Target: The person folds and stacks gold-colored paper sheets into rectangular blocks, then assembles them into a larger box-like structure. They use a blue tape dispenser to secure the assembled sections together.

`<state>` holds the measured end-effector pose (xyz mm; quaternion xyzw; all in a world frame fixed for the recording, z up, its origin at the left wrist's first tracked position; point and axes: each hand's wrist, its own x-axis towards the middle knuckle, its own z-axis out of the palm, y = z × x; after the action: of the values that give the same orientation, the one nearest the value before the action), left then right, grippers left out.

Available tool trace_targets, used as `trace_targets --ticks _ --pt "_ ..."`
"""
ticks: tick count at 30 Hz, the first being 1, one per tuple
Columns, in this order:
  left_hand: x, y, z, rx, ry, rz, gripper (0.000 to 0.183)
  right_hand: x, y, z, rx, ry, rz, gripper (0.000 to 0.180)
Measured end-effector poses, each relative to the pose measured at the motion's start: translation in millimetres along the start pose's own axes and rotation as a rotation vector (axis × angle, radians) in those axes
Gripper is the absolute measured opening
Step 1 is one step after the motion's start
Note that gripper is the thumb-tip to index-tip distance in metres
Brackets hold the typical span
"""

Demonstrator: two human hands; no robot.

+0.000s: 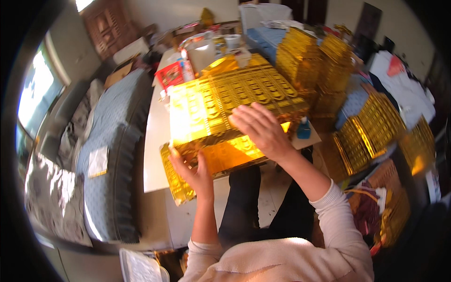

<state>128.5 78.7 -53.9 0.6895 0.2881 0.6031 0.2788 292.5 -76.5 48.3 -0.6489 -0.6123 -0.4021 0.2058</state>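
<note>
On the table before me is a large gold foil-covered box point(246, 91) with an embossed pattern on its top, glaring brightly at the left. My left hand point(193, 172) is at the box's near left corner, thumb and fingers spread around that edge. My right hand point(262, 132) lies flat across the near top edge, fingers extended together and pressing no visible tool. Under the box's left end an embossed gold strip point(176, 181) hangs past the table edge. The box's near side is smooth, shiny gold, partly hidden by my right hand.
The white table point(155, 155) carries a red packet point(170, 74), a white container point(201, 56) and a blue bottle point(303, 129). Stacked gold foil pieces point(297, 60) stand at right, with gold panels point(370, 130) nearer. A blue-covered sofa point(105, 158) stands left.
</note>
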Motion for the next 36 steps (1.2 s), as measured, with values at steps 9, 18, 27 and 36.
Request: trace_targets --ticks 9,18,27,36 --pt "5.4 13.4 -6.2 0.014 -0.073 -0.136 0.069 -4.6 0.0 -6.2 0.038 0.003 0.029 0.041" --pt "5.4 18.6 -4.2 0.109 -0.023 -0.051 0.056 -6.7 2.7 -2.1 -0.009 0.032 0.005 0.039" --pt "3.4 22.9 -3.4 0.104 -0.005 -0.05 0.055 -6.2 3.4 -0.5 -0.023 0.029 -0.007 0.04" --pt "7.0 26.9 -9.2 0.019 -0.12 -0.181 0.07 -7.0 2.0 0.2 0.009 0.025 0.021 0.041"
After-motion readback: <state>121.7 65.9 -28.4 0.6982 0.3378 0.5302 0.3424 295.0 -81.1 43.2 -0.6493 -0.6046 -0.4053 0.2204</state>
